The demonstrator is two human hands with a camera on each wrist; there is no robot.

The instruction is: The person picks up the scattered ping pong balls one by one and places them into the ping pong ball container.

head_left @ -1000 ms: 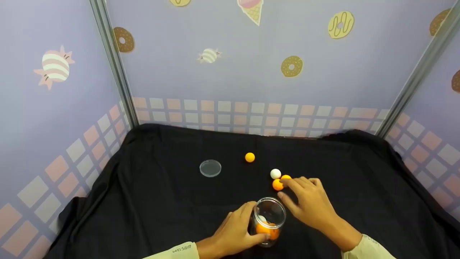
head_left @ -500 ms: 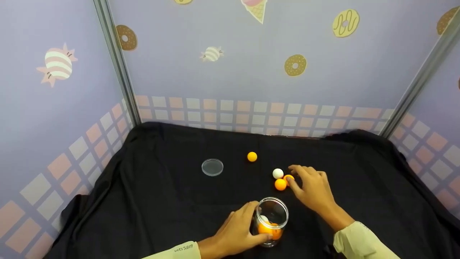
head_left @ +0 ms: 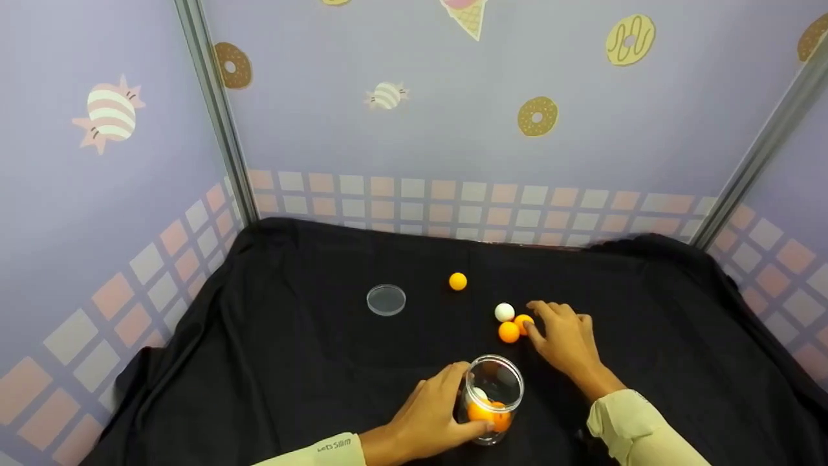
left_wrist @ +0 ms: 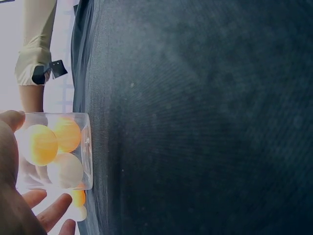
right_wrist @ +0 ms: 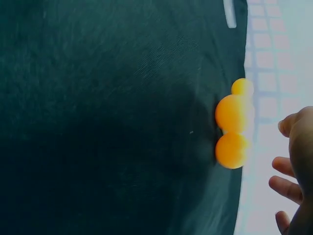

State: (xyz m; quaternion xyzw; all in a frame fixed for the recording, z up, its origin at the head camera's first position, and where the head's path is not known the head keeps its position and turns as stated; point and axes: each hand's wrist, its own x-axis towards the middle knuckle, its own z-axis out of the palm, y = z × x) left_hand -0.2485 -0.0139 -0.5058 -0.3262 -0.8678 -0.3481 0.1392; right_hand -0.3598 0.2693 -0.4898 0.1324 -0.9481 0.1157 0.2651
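Two orange balls [head_left: 509, 332] now lie less covered by the right hand [head_left: 565, 335].

Right of the right hand [head_left: 566, 338], the black cloth [head_left: 666, 323] leaves room to pass; on its left, three clustered balls [head_left: 510, 329] obstruct, and the jar [head_left: 495, 388] blocks beside the left hand [head_left: 430, 414].
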